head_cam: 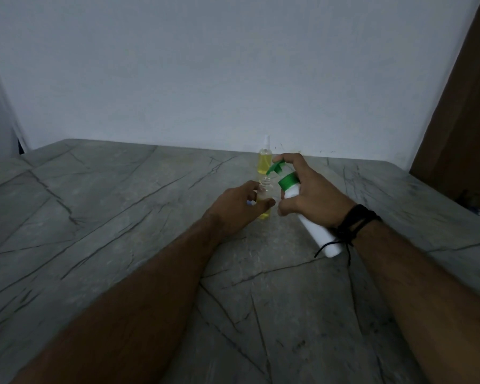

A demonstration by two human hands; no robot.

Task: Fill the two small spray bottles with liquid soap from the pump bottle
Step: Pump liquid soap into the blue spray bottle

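Observation:
My left hand (237,207) grips a small clear spray bottle (265,191) standing on the marble table (108,217); its top is off and yellow liquid shows at its base. My right hand (312,194) holds the white pump bottle (316,231) tilted, its green pump head (277,169) pointing down at the small bottle's open neck, a finger resting on the pump. A second small spray bottle (265,159), capped with a white sprayer and filled with yellow liquid, stands behind them near the wall.
A grey wall runs along the table's far edge. A brown wooden panel (460,120) stands at the right. Something small and blue-white (250,203) peeks out under my left fingers. A black cord bracelet (352,223) circles my right wrist.

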